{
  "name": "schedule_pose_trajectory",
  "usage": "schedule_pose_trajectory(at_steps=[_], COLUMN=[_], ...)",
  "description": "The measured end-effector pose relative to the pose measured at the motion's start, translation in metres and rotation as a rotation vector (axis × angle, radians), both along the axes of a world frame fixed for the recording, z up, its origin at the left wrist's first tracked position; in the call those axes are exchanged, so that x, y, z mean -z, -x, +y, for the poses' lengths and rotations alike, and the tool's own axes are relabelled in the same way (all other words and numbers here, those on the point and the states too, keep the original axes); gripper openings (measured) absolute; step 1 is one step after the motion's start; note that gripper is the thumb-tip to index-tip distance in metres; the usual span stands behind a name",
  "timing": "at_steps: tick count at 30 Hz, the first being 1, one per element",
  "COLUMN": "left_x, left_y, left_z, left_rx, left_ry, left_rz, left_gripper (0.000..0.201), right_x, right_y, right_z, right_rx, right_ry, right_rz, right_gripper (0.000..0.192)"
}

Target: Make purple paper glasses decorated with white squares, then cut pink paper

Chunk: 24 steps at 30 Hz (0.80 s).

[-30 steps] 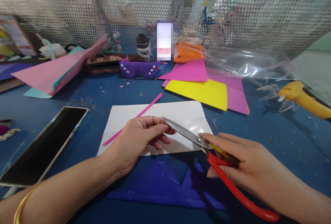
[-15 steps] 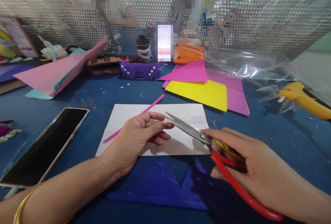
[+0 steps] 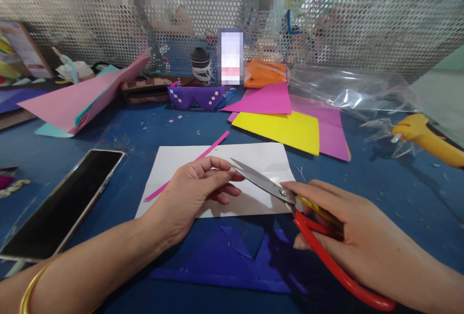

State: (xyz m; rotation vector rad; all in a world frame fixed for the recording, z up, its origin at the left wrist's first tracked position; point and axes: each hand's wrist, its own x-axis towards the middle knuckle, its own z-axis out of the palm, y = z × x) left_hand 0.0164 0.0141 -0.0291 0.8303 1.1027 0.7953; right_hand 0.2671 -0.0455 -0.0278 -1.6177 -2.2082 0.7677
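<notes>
We see the right hand (image 3: 348,227) wrapped around the red handles of the scissors (image 3: 290,202), blades nearly together and pointing left. The left hand (image 3: 195,193) pinches its fingertips together at the blade tips; what they hold is too small to tell. Both hover over the white sheet (image 3: 174,159), with a pink strip (image 3: 203,157) just beyond.

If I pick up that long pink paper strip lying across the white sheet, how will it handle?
The pink strip looks very thin and narrow, so it will probably droop and weigh almost nothing. Lying flat on the white sheet, it may be fiddly to pinch and could tear easily.
</notes>
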Motion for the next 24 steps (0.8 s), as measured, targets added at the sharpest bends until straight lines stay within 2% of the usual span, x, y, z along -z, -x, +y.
schedule_pose_trajectory(at_steps=[24], left_x=[-0.0024], left_y=[-0.0021], left_z=[-0.0004], left_rx=[0.034], left_ry=[0.018], left_rz=[0.031], left_gripper=[0.003], right_x=[0.0028], right_y=[-0.0005], right_z=[-0.0018], right_rx=[-0.088], right_ry=[0.016], right_rz=[0.080], right_gripper=[0.046])
